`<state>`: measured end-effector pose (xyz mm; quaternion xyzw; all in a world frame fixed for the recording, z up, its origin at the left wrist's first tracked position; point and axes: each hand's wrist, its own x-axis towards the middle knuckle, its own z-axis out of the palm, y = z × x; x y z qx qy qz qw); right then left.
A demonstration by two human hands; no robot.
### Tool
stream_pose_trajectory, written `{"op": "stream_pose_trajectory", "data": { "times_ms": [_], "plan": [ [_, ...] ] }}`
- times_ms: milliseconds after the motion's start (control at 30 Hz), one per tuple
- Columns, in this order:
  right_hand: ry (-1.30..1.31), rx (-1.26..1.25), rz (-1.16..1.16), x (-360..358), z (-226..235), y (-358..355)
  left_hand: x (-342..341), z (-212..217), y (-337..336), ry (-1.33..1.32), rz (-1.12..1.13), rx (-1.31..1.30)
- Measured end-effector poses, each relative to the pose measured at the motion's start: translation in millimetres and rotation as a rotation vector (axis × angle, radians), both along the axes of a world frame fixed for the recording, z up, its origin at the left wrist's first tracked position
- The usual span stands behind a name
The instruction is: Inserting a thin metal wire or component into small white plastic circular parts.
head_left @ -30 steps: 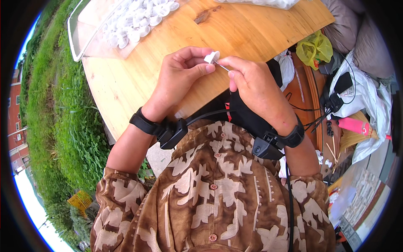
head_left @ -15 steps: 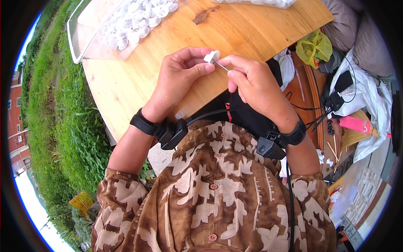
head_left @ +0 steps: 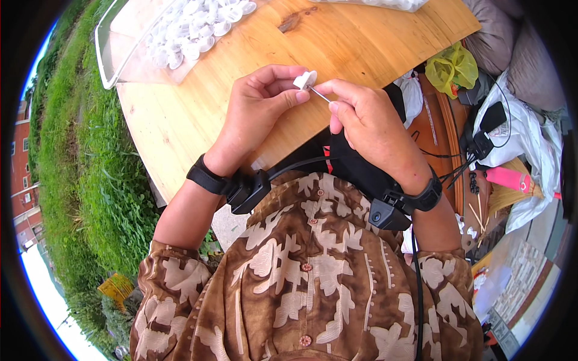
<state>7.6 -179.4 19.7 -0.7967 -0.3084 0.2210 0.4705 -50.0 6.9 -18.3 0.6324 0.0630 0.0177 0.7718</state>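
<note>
My left hand (head_left: 256, 111) pinches a small white plastic piece (head_left: 304, 79) between thumb and fingers above the wooden table (head_left: 198, 102). My right hand (head_left: 370, 123) holds a thin metal pin (head_left: 319, 94) with its tip against that white piece. Both hands meet just above the table's near edge. Each wrist wears a black band with a small black device.
A clear tray (head_left: 114, 54) with several small white plastic pieces (head_left: 192, 27) sits at the table's far left. Grass lies to the left. On the right are a yellow-green bag (head_left: 453, 67), black cables and chargers (head_left: 484, 135), a pink object (head_left: 509, 179) and white bags.
The hands stay together over the table edge. The white piece and the pin have shifted only slightly between my fingers.
</note>
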Motion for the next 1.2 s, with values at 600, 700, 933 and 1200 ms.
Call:
{"op": "stream_pose_trajectory", "data": {
  "times_ms": [600,700,933,1200],
  "plan": [
    [0.025,-0.026,-0.004,3,5,3,-1,3,-3,0.016,0.037,0.037],
    [0.049,-0.035,-0.006,3,7,4,-1,2,-3,0.005,0.036,0.031],
    [0.007,0.006,-0.019,2,2,5,0,3,-2,0.011,0.018,0.022],
    [-0.157,0.02,-0.025,2,-4,5,1,3,-2,0.019,0.019,0.009]
  ]
}}
